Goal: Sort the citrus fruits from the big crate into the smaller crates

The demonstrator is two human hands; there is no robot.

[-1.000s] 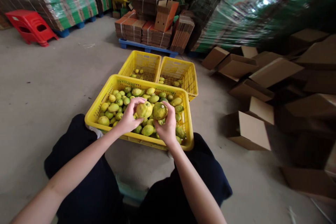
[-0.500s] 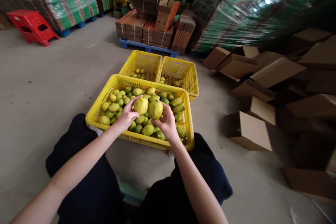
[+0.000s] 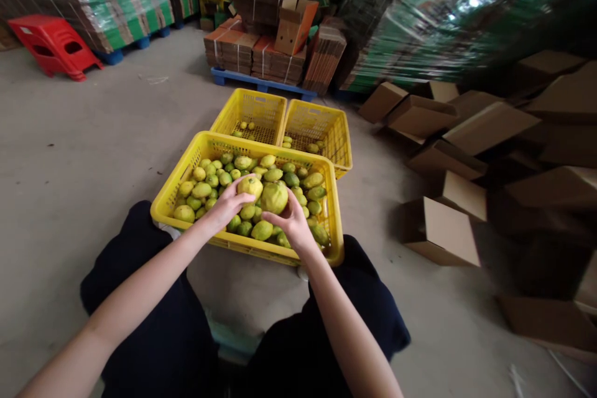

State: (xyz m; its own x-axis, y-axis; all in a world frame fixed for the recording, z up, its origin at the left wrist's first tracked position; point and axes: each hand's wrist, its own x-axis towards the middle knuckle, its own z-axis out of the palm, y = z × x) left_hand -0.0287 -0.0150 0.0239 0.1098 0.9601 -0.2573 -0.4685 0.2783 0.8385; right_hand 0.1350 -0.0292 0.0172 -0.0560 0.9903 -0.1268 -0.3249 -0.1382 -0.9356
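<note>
Between my knees stands a yellow plastic crate (image 3: pixel 180 165) full of green and yellow lemons (image 3: pixel 201 190). Above the fruit, my left hand (image 3: pixel 229 204) is closed around a yellow lemon (image 3: pixel 250 186), thumb across its near side. My right hand (image 3: pixel 291 221) grips a larger greenish-yellow lemon (image 3: pixel 274 198) from the right and below. The two held lemons are side by side, close together. Fingers on the far side of both fruits are partly hidden.
Behind the full crate are two more yellow crates (image 3: pixel 252 99) with a few lemons in each. Open cardboard boxes (image 3: pixel 450 231) lie heaped at the right. Flattened cartons (image 3: pixel 233 50) sit on a blue pallet (image 3: pixel 261 84). A red stool (image 3: pixel 53 46) stands far left, near wrapped stacks.
Both lemons have turned in my hands, the right one showing a different side. My left thumb has come up over its lemon. The crates have stayed in place.
</note>
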